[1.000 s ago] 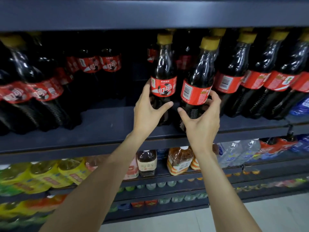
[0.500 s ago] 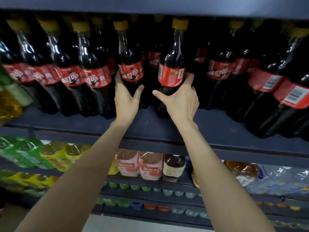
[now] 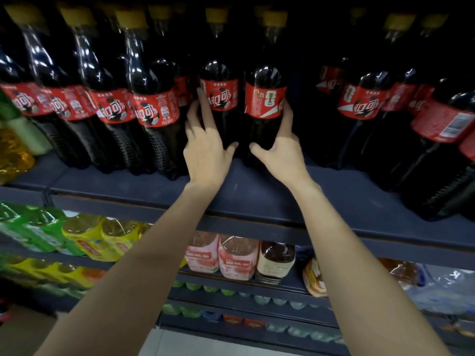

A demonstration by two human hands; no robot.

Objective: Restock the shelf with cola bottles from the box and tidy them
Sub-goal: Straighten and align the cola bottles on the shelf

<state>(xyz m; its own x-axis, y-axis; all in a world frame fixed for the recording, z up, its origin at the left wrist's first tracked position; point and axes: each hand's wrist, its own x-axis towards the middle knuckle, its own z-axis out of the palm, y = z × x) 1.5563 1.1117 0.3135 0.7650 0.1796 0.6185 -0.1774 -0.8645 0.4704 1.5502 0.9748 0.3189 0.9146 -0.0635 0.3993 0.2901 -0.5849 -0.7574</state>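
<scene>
A dark blue store shelf (image 3: pixel 257 199) spans the view, with tea and juice bottles (image 3: pixel 239 258) on the tiers beneath. Nearest, the left hand (image 3: pixel 205 150) wraps one cola bottle (image 3: pixel 221 98), and the right hand (image 3: pixel 282 150) wraps its neighbour (image 3: pixel 264 104). Both stand upright (yellow caps up) mid-shelf, touching. More cola rows (image 3: pixel 102 104) flank them.

Hidden, cropped and blurred parts of the cola shelf

The cola bottles' yellow caps (image 3: pixel 77 15) are cut by the top edge; the rear-row bottles (image 3: pixel 331 83) sink into darkness; the lower-shelf drinks (image 3: pixel 295 330) are too blurred to name; both forearms leave the bottom edge.
</scene>
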